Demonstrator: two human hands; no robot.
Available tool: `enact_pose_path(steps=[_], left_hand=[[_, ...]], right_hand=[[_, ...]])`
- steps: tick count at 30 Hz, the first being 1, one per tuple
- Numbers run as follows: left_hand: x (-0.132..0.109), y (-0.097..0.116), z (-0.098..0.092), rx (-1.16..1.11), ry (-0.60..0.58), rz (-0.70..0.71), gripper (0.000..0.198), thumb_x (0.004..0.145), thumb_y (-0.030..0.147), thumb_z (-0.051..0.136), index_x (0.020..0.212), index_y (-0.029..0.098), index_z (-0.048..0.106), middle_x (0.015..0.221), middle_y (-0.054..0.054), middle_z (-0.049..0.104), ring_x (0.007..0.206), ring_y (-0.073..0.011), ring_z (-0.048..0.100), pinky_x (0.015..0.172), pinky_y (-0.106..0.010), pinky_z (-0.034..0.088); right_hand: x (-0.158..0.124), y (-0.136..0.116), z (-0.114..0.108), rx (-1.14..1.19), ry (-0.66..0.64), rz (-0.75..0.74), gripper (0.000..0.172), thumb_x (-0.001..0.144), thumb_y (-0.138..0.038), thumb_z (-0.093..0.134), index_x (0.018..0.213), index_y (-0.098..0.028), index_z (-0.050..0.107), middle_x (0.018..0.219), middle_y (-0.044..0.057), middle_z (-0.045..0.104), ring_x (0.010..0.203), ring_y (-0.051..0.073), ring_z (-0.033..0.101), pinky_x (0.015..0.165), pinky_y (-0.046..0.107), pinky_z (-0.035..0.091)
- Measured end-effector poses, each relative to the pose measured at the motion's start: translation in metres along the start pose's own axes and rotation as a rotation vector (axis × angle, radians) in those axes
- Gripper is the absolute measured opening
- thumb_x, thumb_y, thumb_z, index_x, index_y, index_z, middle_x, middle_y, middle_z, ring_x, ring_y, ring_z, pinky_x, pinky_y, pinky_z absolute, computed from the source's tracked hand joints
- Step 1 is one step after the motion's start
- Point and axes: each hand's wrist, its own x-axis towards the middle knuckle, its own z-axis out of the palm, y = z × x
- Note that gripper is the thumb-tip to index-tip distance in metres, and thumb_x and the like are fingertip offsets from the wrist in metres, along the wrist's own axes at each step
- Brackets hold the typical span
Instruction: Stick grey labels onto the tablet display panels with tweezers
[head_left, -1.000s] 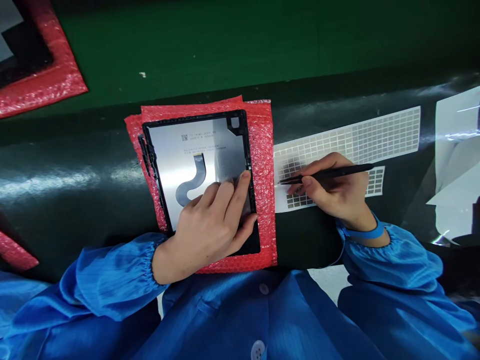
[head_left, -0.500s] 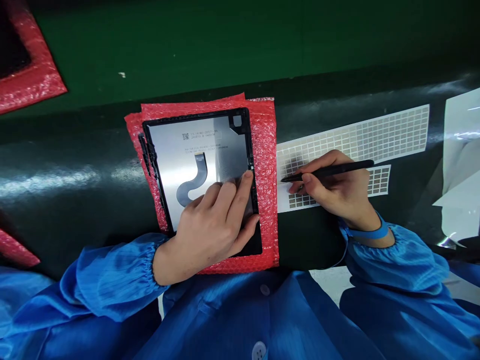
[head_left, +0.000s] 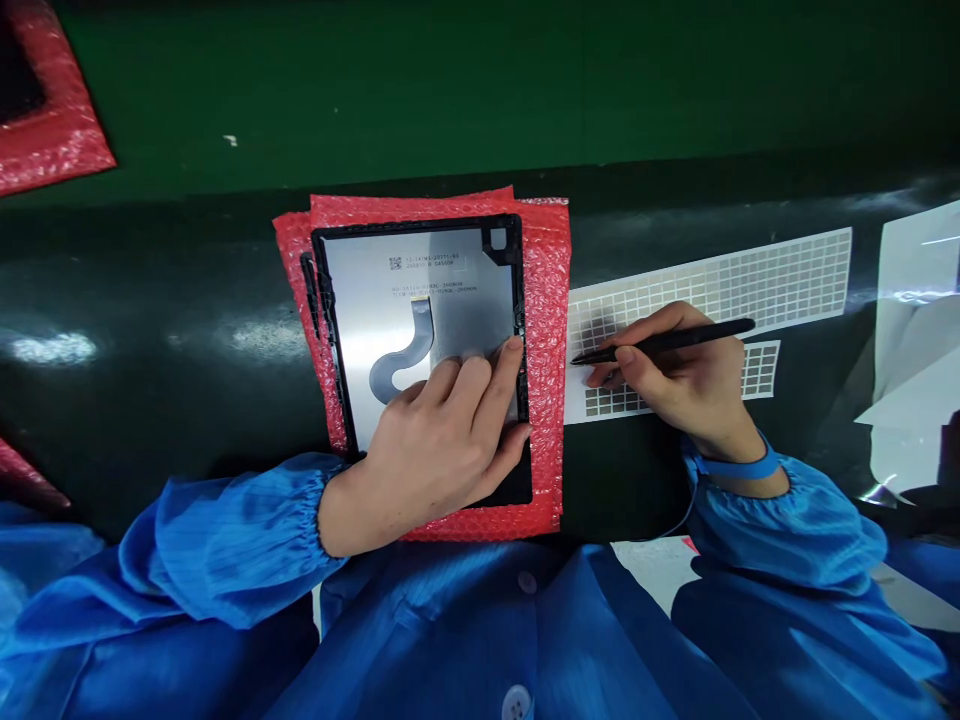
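Observation:
My left hand [head_left: 435,450] lies flat on a tablet display panel [head_left: 420,300], fingers pressing its silver back near the right edge. The panel has a black frame, a printed label with a QR-style code, and a curved flat ribbon cable [head_left: 401,365] that runs under my fingers. It rests on a red bubble-wrap bag [head_left: 547,380]. My right hand [head_left: 675,375] grips slim black tweezers [head_left: 660,342], their tip just above a white sheet of small grey pads [head_left: 712,290]. I cannot tell whether the tip holds a pad.
A dark green-black mat [head_left: 150,300] covers the bench, with a brighter green surface [head_left: 450,100] beyond it. Another red bubble-wrap piece [head_left: 52,130] lies at the top left. White sheets [head_left: 915,340] lie at the right. A blue wrist strap [head_left: 739,468] circles my right wrist.
The whole scene has shifted slightly right in view. My left hand stays on the panel, and the tweezers stay in my right hand with their tip over the pad sheet.

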Motion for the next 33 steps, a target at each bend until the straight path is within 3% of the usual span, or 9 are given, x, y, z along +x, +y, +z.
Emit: enact_pose_path(steps=[11,15,17,19,22,24,27,30,33], left_hand=[[0.001,-0.002,0.002,0.011,0.016,0.008,0.062,0.102,0.037,0.053,0.150,-0.002,0.052,0.100,-0.012,0.067,0.087,-0.0252,0.066,0.052,-0.035,0.047],[-0.003,-0.002,0.000,-0.016,0.018,0.004,0.062,0.102,0.037,0.054,0.150,-0.001,0.052,0.101,-0.013,0.067,0.088,-0.0258,0.066,0.051,-0.034,0.046],[0.001,-0.003,-0.002,-0.049,0.025,0.025,0.061,0.102,0.036,0.055,0.151,0.001,0.051,0.109,-0.016,0.068,0.095,-0.0282,0.066,0.059,-0.035,0.050],[0.012,-0.005,-0.004,-0.102,0.014,0.116,0.064,0.102,0.039,0.055,0.153,0.001,0.049,0.130,-0.021,0.065,0.116,-0.0351,0.062,0.083,-0.042,0.056],[0.041,-0.008,0.000,-0.169,-0.088,0.341,0.073,0.104,0.053,0.048,0.150,-0.004,0.050,0.153,-0.026,0.051,0.143,-0.0418,0.045,0.119,-0.057,0.036],[0.060,-0.010,0.007,-0.158,-0.160,0.424,0.083,0.104,0.065,0.041,0.145,-0.007,0.053,0.152,-0.028,0.052,0.145,-0.0422,0.043,0.125,-0.059,0.025],[0.077,-0.014,0.014,-0.096,-0.225,0.429,0.097,0.100,0.077,0.036,0.146,-0.007,0.053,0.154,-0.029,0.049,0.146,-0.0449,0.042,0.126,-0.063,0.019],[0.077,-0.017,0.014,-0.065,-0.275,0.408,0.096,0.101,0.077,0.037,0.151,-0.004,0.049,0.162,-0.026,0.041,0.152,-0.0439,0.035,0.128,-0.062,0.016],[0.073,-0.018,0.011,-0.092,-0.264,0.398,0.097,0.100,0.078,0.038,0.151,-0.004,0.050,0.162,-0.025,0.043,0.151,-0.0419,0.037,0.127,-0.059,0.020]], right_hand=[[0.003,0.001,-0.003,-0.008,-0.035,-0.002,0.015,0.094,-0.035,0.079,0.097,-0.026,0.068,0.078,0.003,0.077,0.066,0.022,0.078,0.052,0.033,0.063],[0.007,0.001,0.002,0.057,0.019,-0.018,0.016,0.094,-0.037,0.079,0.098,-0.026,0.067,0.079,0.002,0.077,0.066,0.022,0.078,0.050,0.032,0.064],[0.010,0.001,0.005,0.083,0.043,-0.030,0.017,0.095,-0.038,0.078,0.099,-0.026,0.066,0.079,0.001,0.077,0.066,0.022,0.079,0.047,0.030,0.062],[0.012,0.001,0.007,0.096,0.046,-0.053,0.018,0.096,-0.039,0.077,0.097,-0.026,0.065,0.078,0.001,0.077,0.065,0.021,0.079,0.045,0.028,0.061],[0.014,0.002,0.006,0.103,0.062,-0.091,0.019,0.095,-0.039,0.077,0.093,-0.025,0.064,0.074,0.000,0.077,0.058,0.020,0.076,0.044,0.028,0.060],[0.013,0.003,0.005,0.109,0.088,-0.104,0.019,0.093,-0.038,0.079,0.092,-0.025,0.065,0.069,-0.001,0.074,0.054,0.019,0.074,0.044,0.028,0.061],[0.010,0.004,0.003,0.117,0.086,-0.102,0.021,0.091,-0.038,0.081,0.091,-0.023,0.067,0.065,-0.002,0.071,0.052,0.018,0.073,0.045,0.027,0.062],[0.007,0.005,0.003,0.080,0.053,-0.102,0.021,0.090,-0.038,0.082,0.095,-0.023,0.069,0.070,-0.001,0.073,0.058,0.019,0.076,0.048,0.026,0.062],[0.006,0.004,0.005,0.032,0.063,-0.120,0.020,0.090,-0.035,0.082,0.101,-0.023,0.070,0.075,-0.001,0.075,0.065,0.018,0.078,0.049,0.023,0.061]])
